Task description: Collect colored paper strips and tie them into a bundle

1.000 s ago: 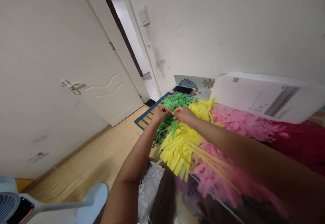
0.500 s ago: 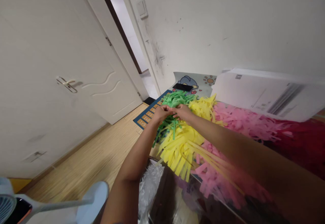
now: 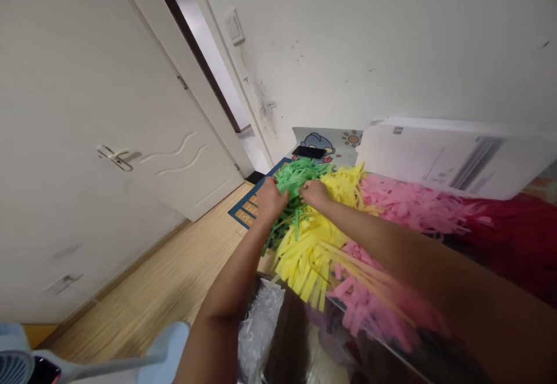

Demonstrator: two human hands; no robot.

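A heap of green paper strips [image 3: 300,174] lies at the far left end of a row of coloured strip piles. My left hand [image 3: 270,196] is closed on the near side of the green strips. My right hand [image 3: 314,192] is closed on them too, a little to the right, where green meets the yellow paper strips [image 3: 304,253]. Both arms reach forward over the yellow and pink paper strips [image 3: 404,204]. The fingertips of both hands are buried in the green pile.
A black phone [image 3: 308,152] lies behind the green pile on a cartoon mat [image 3: 343,140]. A white box [image 3: 452,158] stands at the right against the wall. Dark red strips [image 3: 517,239] lie far right. A white door [image 3: 130,140] and wood floor [image 3: 156,279] are left. Crumpled clear plastic [image 3: 256,332] sits below.
Both hands have pushed a little further into the green strips and closed more tightly on them. The view has shifted slightly to the right and down.
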